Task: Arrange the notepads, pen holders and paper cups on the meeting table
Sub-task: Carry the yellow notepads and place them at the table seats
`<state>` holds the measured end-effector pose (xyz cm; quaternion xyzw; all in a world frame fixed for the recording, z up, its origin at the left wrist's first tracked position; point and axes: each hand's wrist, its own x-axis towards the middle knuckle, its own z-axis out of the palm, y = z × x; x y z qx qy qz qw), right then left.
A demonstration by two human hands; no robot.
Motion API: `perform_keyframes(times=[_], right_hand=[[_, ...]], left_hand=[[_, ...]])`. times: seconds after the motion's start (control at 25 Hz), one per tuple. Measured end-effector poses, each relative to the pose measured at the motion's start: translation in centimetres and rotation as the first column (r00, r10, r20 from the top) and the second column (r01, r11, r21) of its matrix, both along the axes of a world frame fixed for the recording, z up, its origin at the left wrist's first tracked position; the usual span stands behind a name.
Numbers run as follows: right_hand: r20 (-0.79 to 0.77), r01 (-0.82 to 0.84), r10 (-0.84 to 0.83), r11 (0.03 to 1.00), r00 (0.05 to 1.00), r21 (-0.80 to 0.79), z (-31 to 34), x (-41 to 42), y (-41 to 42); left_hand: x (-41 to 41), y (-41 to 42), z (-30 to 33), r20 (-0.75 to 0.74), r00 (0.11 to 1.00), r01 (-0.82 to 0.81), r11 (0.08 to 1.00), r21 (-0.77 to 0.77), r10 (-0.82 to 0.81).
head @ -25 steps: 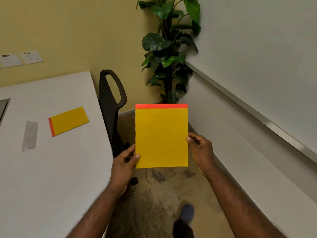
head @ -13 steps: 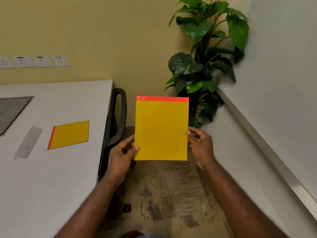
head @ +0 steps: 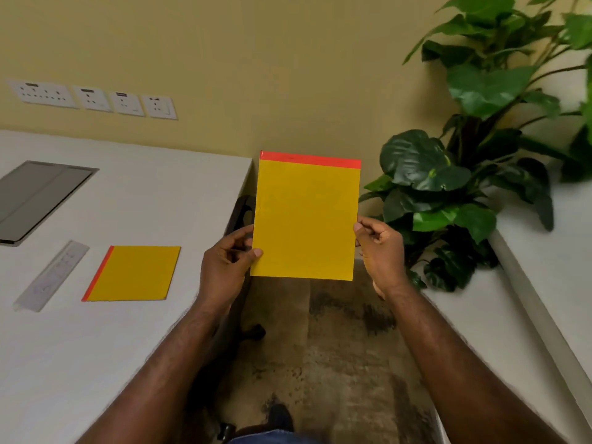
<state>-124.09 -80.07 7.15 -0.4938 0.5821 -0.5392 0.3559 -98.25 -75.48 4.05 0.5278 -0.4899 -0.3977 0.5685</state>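
Observation:
A yellow notepad with a red top strip (head: 306, 219) is held upright in the air, over the floor just right of the table's corner. My left hand (head: 227, 264) pinches its lower left edge and my right hand (head: 379, 248) pinches its right edge. A second yellow notepad (head: 134, 274) lies flat on the white meeting table (head: 80, 363), its red strip turned to the left. No pen holders or paper cups are in view.
A clear plastic ruler-like strip (head: 53, 275) lies left of the flat notepad. A grey cable hatch (head: 38, 197) is set into the table. A black chair (head: 238, 216) stands between table and hands. A potted plant (head: 464, 174) fills the right corner; wall sockets (head: 96, 99) line the wall.
The view has swung left and closer to the table's end, so the table and sockets fill more of the frame. Both hands keep the same hold on the notepad.

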Motion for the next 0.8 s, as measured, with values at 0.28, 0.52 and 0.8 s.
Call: perform_keyframes(times=[0.28,0.52,0.8], right_hand=[[-0.012,-0.099,0.099,0.994,0.995,0.041,0.3,4.1,-14.1],[-0.083,-0.278,0.283,0.958,0.956,0.069,-0.7,8.5,-25.9],[-0.114,-0.535,0.541,0.841,0.833,0.084,-1.9,14.0,-39.2]], left_hand=[[3.2,-10.6,0.6,0.023,0.992,-0.127,0.99,0.065,0.126],[5.5,-17.8,-0.6,0.024,0.954,-0.3,0.95,0.085,0.299],[6.6,-25.0,-1.5,0.002,0.846,-0.529,0.839,0.129,0.533]])
